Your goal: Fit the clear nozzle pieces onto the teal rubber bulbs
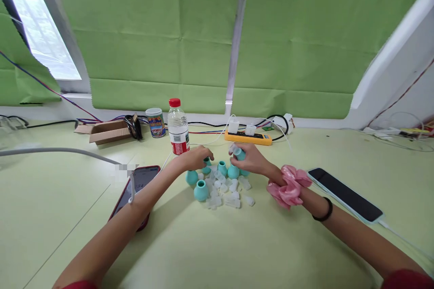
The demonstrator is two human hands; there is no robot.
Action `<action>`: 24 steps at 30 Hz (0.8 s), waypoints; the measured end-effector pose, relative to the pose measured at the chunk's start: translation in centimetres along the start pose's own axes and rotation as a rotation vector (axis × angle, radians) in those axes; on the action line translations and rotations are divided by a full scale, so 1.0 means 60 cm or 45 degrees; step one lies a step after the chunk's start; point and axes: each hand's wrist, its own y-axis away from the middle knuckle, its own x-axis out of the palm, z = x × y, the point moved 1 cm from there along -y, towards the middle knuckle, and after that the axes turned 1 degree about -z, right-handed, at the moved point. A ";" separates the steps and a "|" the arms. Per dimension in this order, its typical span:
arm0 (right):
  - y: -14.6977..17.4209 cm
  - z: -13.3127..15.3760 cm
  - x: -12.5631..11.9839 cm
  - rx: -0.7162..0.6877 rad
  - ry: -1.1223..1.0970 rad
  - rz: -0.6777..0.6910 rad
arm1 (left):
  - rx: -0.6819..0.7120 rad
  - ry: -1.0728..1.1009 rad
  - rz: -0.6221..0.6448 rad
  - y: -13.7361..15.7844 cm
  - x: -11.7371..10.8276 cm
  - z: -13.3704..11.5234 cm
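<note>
My right hand (251, 157) is closed around a small teal bulb-shaped piece (239, 154), tilted, with a translucent bit (232, 148) by the fingertips. My left hand (198, 158) has its fingers curled over another teal bulb-shaped piece (206, 165) at the back of the group; its grip is partly hidden. More of these narrow-necked teal pieces stand between and in front of my hands, among them one at the front (201, 191) and one in the middle (222, 168). Beside them lies a loose heap of translucent plastic pieces (232, 201).
Behind my hands stand a red-capped bottle (178, 128), a can (156, 123) and an orange power strip (248, 138) with chargers. An open cardboard box (111, 132) lies back left. One phone (144, 178) rests under my left forearm, another phone (346, 194) at right. Cables cross the table.
</note>
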 end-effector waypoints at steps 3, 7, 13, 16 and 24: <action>-0.027 -0.003 0.004 -0.096 0.353 0.353 | -0.079 -0.016 -0.049 -0.017 0.001 0.023; -0.046 -0.007 0.010 -0.129 0.423 0.581 | -0.137 -0.037 -0.075 -0.036 0.009 0.033; -0.045 -0.028 -0.014 -0.086 0.310 0.644 | -0.079 -0.015 -0.161 -0.029 -0.001 -0.004; -0.039 -0.040 -0.031 -0.021 0.221 0.741 | 0.030 0.047 -0.145 -0.019 -0.013 -0.028; -0.012 0.018 -0.032 -0.033 0.158 0.300 | 0.139 0.172 -0.369 0.010 -0.062 -0.093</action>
